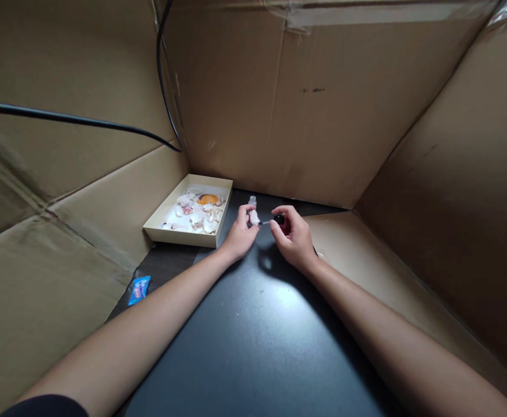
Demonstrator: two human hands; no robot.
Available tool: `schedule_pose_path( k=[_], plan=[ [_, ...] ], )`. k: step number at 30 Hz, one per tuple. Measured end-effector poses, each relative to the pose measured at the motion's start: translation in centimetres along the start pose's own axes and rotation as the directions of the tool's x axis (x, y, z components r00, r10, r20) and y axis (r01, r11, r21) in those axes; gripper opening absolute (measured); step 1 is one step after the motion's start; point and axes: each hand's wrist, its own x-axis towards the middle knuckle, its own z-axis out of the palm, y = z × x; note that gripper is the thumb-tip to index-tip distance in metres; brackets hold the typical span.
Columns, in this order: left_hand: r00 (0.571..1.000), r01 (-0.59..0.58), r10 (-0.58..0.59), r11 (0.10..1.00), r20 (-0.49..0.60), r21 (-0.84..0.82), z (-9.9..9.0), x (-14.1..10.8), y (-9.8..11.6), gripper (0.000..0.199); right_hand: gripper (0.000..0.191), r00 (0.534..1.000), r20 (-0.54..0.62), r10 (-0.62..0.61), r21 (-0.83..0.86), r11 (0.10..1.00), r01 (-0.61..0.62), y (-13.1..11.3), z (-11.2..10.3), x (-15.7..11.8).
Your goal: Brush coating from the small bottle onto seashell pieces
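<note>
Near the far side of the dark table, my left hand (240, 235) is closed on a small pale, rough-textured piece (254, 218), possibly a shell. A small clear bottle (252, 201) shows just above it, by my left fingertips. My right hand (293, 236) pinches a thin brush-like tool with a black handle (278, 219). The tool's thin end points left and meets the pale piece or lies right beside it. Left of my hands, a shallow cream box (188, 237) holds several shells, one of them orange (207, 199).
A blue wrapped packet (139, 290) lies on the table's left side. Cardboard walls (271, 116) enclose the back and both sides. Black cables (75, 120) hang at the upper left. A flat cardboard piece (366, 260) lies right of my right hand.
</note>
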Motion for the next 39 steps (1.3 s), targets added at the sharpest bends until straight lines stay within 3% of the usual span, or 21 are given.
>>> schedule_pose_path(
  k=[24,30,39],
  plan=[
    [0.993,-0.115,0.115,0.993,0.034,0.0,0.1,0.3,-0.9,0.046,0.017,1.0,-0.02,0.02,-0.001,1.0,-0.02,0.3,0.2,0.1],
    [0.988,-0.151,0.15,0.988,0.025,0.022,0.1,0.4,-1.2,0.046,0.017,1.0,0.004,-0.03,-0.004,1.0,0.03,0.4,0.3,0.1],
    [0.989,-0.144,0.144,0.989,0.037,0.019,0.1,0.4,-1.1,0.046,0.018,0.996,-0.049,-0.077,-0.034,0.997,0.075,0.3,0.2,0.2]
  ],
)
